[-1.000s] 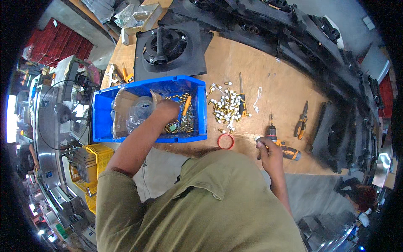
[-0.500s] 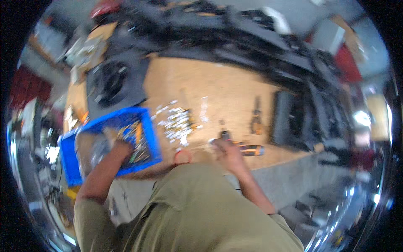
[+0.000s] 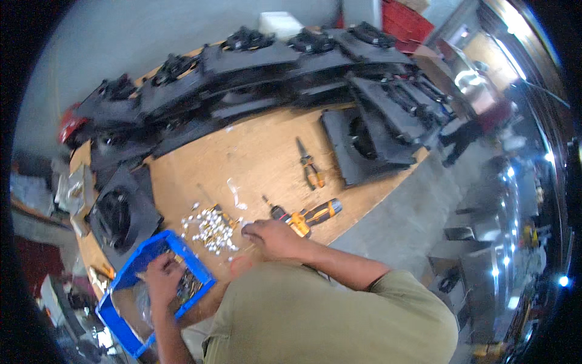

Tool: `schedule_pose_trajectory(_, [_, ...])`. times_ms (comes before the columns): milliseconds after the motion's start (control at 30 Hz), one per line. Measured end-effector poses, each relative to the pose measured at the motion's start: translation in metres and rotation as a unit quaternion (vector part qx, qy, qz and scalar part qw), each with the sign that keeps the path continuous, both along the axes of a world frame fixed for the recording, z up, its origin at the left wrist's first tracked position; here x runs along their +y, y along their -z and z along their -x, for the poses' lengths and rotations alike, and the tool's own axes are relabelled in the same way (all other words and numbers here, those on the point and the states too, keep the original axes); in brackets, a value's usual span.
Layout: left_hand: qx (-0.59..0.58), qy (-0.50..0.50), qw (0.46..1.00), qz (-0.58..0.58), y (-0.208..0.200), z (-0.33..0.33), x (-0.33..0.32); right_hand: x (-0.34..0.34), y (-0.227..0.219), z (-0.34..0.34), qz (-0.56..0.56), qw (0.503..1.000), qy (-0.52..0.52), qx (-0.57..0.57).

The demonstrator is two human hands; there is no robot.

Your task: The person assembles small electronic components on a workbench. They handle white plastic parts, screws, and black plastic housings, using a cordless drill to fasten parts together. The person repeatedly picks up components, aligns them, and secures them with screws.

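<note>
My left hand is over the blue bin, its fingers apart and somewhat blurred above loose screws. No held thing shows in it. My right hand is closed near the table's front edge, thumb and fingers pinched at a small white piece. Left of it lies a pile of small white pieces, with a thin screwdriver-like tool among them. Beside the right hand lies a yellow and black cordless drill.
Orange-handled pliers lie on the wooden table. Black panels with round openings stand at the right, another panel at the left, and more line the back. A reddish ring lies near my body.
The view has swung to the right and become sharper. My left hand has lifted somewhat within the blue bin. My right hand stays near the drill and the white pieces.
</note>
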State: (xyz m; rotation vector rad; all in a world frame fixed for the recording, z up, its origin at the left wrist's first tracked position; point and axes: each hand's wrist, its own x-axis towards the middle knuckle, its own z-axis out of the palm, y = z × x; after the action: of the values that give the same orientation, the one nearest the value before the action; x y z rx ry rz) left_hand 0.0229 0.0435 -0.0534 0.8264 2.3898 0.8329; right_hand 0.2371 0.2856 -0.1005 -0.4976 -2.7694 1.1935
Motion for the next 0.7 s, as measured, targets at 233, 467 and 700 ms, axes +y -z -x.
schedule_pose_trajectory(233, [-0.386, -0.055, 0.849, -0.356, 0.039, -0.062, 0.042, -0.03, -0.044, 0.044, 0.049, 0.985, -0.02, 0.166])
schedule_pose_trajectory(467, [-0.502, -0.046, 0.755, -0.419, 0.026, -0.078, 0.052, -0.044, -0.059, 0.041, 0.017, 0.971, -0.045, 0.234])
schedule_pose_trajectory(700, [-0.521, 0.009, 0.79, -0.323, 0.014, -0.072, 0.047, -0.04, -0.058, 0.032, 0.033, 0.971, -0.061, 0.23])
